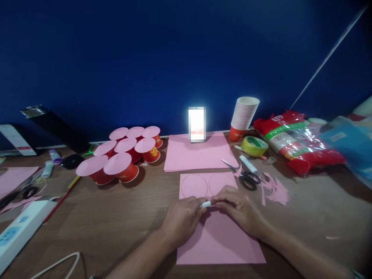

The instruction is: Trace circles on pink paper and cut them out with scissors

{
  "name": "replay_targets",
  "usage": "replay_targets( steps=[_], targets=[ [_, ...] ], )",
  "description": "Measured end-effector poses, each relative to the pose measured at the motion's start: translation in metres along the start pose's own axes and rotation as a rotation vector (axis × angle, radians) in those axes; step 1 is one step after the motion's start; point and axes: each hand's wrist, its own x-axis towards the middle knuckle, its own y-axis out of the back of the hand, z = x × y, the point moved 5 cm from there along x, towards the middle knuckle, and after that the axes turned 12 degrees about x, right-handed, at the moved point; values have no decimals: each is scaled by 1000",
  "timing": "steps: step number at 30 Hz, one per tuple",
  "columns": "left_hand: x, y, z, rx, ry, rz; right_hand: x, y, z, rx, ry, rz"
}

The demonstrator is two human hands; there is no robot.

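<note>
A small white cylinder (206, 204), possibly a pen or its cap, is between my two hands. My left hand (184, 219) is closed around its left end, while the fingertips of my right hand (238, 207) pinch together at its right end. Most of what the fingers grip is hidden. Both hands are over a pink paper sheet (221, 244) lying on the table. Two drawn circles show near the sheet's top edge, the right one partly covered by my right hand. Black-handled scissors (250, 180) lie just beyond that hand, beside pink paper scraps (274, 189).
Several red paper cups (128, 173) topped with pink discs stand left. Behind the sheet are stacked pink paper (197, 155) and a bright phone-like screen (197, 124). At right are stacked cups (245, 112), yellow tape (254, 146), a white tube (248, 164) and a red package (299, 139). A power strip (26, 228) lies left.
</note>
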Motion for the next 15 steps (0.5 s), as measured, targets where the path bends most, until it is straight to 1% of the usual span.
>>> replay_targets(
  steps=[5, 8, 10, 12, 13, 15],
  targets=[
    [-1, -1, 1, -40, -12, 1, -2, -3, 1, 6, -19, -11],
    [0, -1, 1, -77, -7, 36, 1, -4, -2, 7, -7, 2],
    [1, 0, 1, -100, -3, 90, 5, -1, -7, -17, 25, 24],
    [0, 4, 1, -111, -4, 171, 10, 7, -13, -63, 71, 48],
    [0, 7, -1, -110, -1, 221, 11, 14, -16, -92, 87, 74],
    [-2, 13, -7, -99, 31, 324, 11, 37, -18, -157, 65, 201]
  ],
)
